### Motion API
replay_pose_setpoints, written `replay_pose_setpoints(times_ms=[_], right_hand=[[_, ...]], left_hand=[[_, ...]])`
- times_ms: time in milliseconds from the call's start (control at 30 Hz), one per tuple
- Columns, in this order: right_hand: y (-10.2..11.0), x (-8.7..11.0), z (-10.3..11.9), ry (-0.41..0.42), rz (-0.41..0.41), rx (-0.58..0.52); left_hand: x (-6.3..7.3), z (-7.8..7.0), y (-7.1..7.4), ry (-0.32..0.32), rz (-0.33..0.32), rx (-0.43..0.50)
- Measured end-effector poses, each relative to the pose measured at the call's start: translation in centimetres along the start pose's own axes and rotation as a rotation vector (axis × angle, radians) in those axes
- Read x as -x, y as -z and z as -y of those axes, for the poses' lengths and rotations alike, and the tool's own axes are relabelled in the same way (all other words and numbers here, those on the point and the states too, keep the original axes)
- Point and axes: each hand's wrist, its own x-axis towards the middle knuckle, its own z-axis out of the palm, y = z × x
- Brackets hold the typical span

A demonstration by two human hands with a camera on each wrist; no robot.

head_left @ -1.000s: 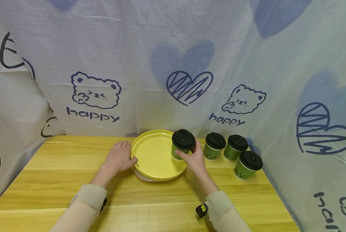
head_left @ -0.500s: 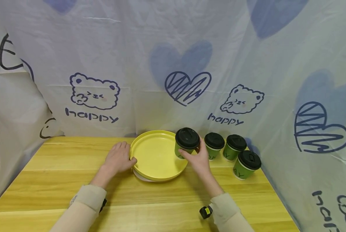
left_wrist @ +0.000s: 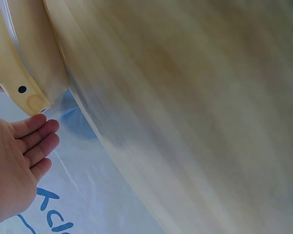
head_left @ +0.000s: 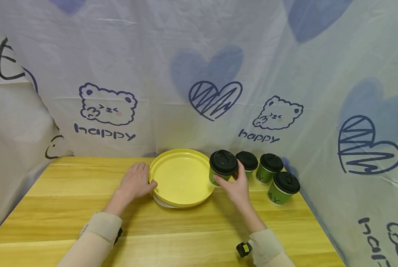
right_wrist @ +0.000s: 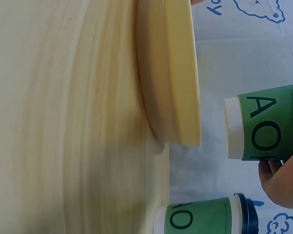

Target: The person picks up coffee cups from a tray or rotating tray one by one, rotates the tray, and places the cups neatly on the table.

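A green paper coffee cup with a black lid (head_left: 223,162) is in my right hand (head_left: 236,186), fingers and thumb round its side. In the right wrist view, this cup (right_wrist: 266,124) hangs on its own above table level, lettering on its wall. My left hand (head_left: 135,180) rests at the left rim of a round yellow tray (head_left: 182,181), thumb over the edge. The left wrist view has the left hand's fingers (left_wrist: 36,141) fairly straight, fingertips right at the tray's rim (left_wrist: 27,92). The tray sits on a pale base, and nothing lies on it.
Three more lidded green cups stand right of the tray: one (head_left: 247,161) partly behind the held cup, another (head_left: 269,168) beside it, a third (head_left: 283,188) nearer the front. A printed cloth (head_left: 172,126) hangs at the back edge of the wooden table (head_left: 185,233).
My right hand has carried the cup rightward, from over the tray to its right rim, close to the standing cups. My left hand and the tray have stayed in place.
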Motion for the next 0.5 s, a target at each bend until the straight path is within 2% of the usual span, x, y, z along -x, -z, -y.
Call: replay_pose_setpoints(times_ms=[500], right_hand=[[2.4,0.8,-1.3,-0.023,-0.033,0.038]], left_hand=[[0.1,0.0,-0.2,0.003,-0.007,0.005]])
